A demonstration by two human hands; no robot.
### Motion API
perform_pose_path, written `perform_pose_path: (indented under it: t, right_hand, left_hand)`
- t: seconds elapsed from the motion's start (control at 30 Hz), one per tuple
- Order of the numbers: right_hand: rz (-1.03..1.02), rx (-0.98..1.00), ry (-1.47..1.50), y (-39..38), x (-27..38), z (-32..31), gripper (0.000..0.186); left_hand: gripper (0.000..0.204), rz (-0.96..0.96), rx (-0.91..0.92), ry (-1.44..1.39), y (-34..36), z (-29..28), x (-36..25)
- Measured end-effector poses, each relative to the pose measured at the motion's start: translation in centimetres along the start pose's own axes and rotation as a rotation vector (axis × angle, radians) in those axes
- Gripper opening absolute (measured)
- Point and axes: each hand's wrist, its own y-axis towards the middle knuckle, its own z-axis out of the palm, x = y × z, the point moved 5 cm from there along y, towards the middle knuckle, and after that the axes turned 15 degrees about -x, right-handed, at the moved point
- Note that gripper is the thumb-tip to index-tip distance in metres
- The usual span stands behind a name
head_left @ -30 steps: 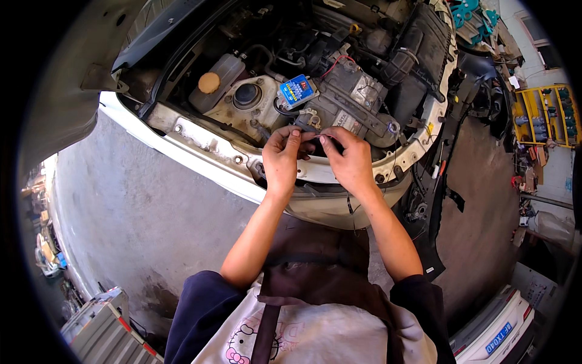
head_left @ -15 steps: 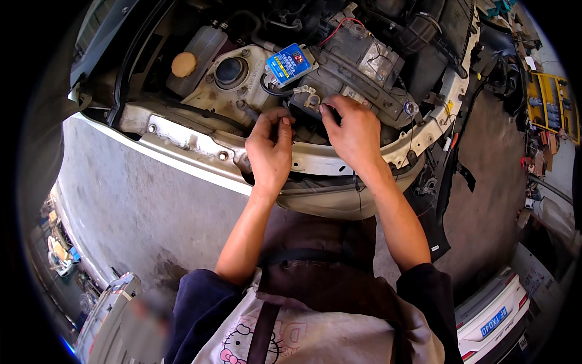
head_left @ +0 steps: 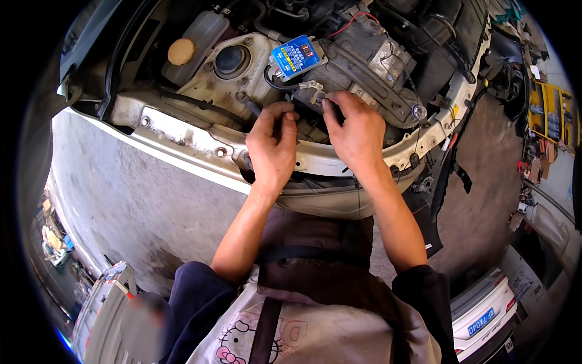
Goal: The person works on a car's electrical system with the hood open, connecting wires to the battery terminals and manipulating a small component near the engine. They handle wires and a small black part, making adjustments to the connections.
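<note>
Both my hands are over the front edge of an open engine bay. My left hand (head_left: pixel 273 142) has thumb and index finger pressed together above the pale front crossmember (head_left: pixel 194 141); anything between the fingertips is too small to make out. My right hand (head_left: pixel 356 130) is closed in a pinch beside a metal battery terminal clamp (head_left: pixel 317 97), its fingertips at the clamp, their contents hidden. Just beyond sits a small blue box with a red digital display (head_left: pixel 297 57). A black cable (head_left: pixel 276 84) with a metal lug (head_left: pixel 311 85) runs from the box to the clamp.
To the left stand a coolant reservoir with a tan cap (head_left: pixel 182 52) and a strut tower (head_left: pixel 233 62). The dusty battery (head_left: pixel 388 60) lies at the right, with a red wire (head_left: pixel 354 16). A yellow rack (head_left: pixel 550 115) and a white car (head_left: pixel 488 315) are farther right.
The display on the blue box shows different digits. The view has shifted slightly, and both hands keep nearly the same pose and place by the terminal clamp.
</note>
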Motion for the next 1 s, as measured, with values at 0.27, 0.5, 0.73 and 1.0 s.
perform_pose_path:
  t: [0.27,0.5,0.73,1.0]
  right_hand:
    - [-0.064,-0.042,-0.019,-0.3,0.1,0.1,0.01]
    - [-0.162,-0.031,-0.048,-0.7,0.4,-0.2,0.011]
    - [-0.263,-0.106,-0.076,-1.5,0.2,-0.2,0.015]
    - [-0.255,-0.155,-0.038,-2.3,0.2,0.3,0.016]
  left_hand:
    - [0.017,0.045,0.047,0.095,0.2,0.2,0.2]
    - [0.02,0.007,0.152,0.197,1.5,2.0,-0.9]
    - [0.021,-0.001,0.178,0.208,2.1,3.2,-0.3]
    - [0.022,-0.035,0.18,0.206,2.2,3.4,-0.1]
